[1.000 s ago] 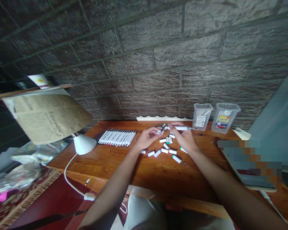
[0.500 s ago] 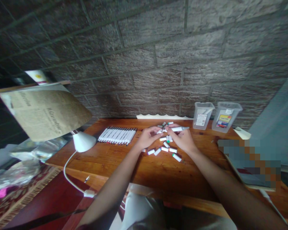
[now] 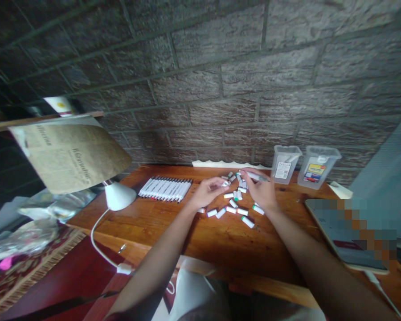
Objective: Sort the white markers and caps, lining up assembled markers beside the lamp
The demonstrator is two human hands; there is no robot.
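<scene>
Over the wooden desk, my right hand (image 3: 263, 194) is closed around a white marker (image 3: 256, 176), which points to the right. My left hand (image 3: 205, 195) is a short way to its left, thumb and fingers pinching a small white marker cap (image 3: 225, 183). Between and below the hands lie several loose white caps with coloured ends, such as a green-ended cap (image 3: 247, 222) and an orange-ended cap (image 3: 242, 211). Left of my left hand, a row of white markers (image 3: 165, 189) is lined up side by side.
A lamp (image 3: 119, 197) with a newsprint shade stands at the desk's left end. Two clear plastic containers (image 3: 285, 165) stand at the back right near the brick wall (image 3: 200, 89). A tablet (image 3: 334, 232), partly pixelated, lies on the right with a cable plugged in.
My hands have moved apart. The right one has shifted right with the marker, while the cap stays in my left. More loose caps show between them, and the view has shifted slightly.
</scene>
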